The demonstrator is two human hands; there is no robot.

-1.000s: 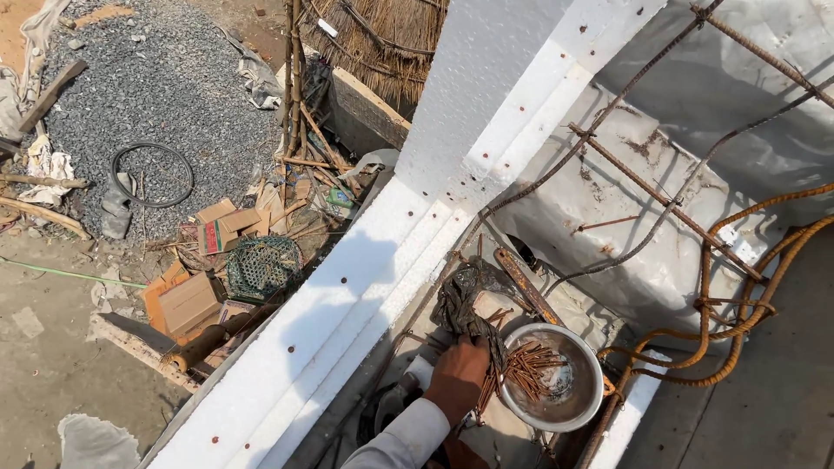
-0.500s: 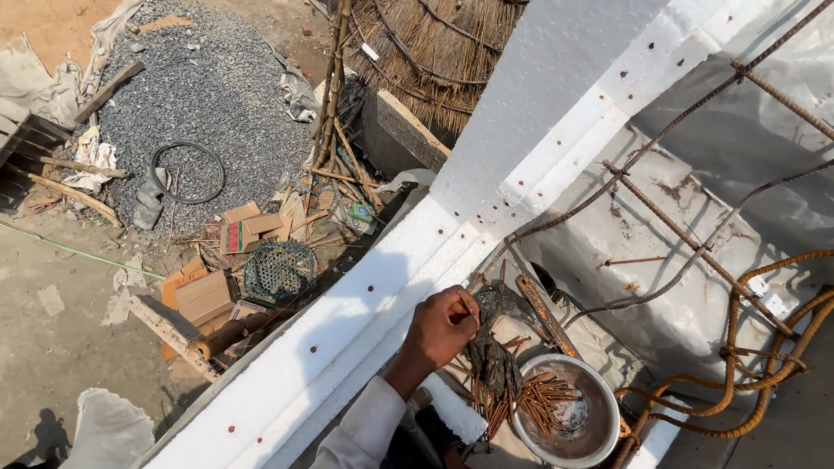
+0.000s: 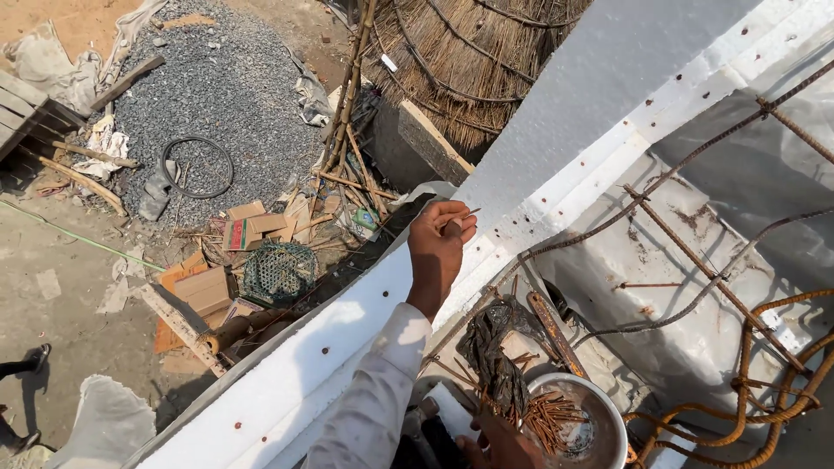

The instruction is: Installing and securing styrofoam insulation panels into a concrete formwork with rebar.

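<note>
My left hand (image 3: 439,247), in a white sleeve, is raised against the white foam board (image 3: 347,339) and pinches a thin rusty nail (image 3: 465,214) between thumb and fingers. The nail's tip is at the board's upper face. My right hand (image 3: 499,445) shows only partly at the bottom edge, next to a white bowl (image 3: 608,415) full of rusty nails (image 3: 549,419) and a crumpled black plastic bag (image 3: 495,356). What it holds is hidden.
Rusty rebar (image 3: 695,260) crosses the white-lined formwork on the right, with bent orange bars (image 3: 764,408) at the lower right. Far below lie a gravel heap (image 3: 208,95), cardboard boxes (image 3: 204,291), a green wire basket (image 3: 280,271) and a thatch bundle (image 3: 486,61). Another person's foot (image 3: 26,360) is at the left.
My left hand has left the nail bowl and risen to the white board with a nail. The view has tilted down and left.
</note>
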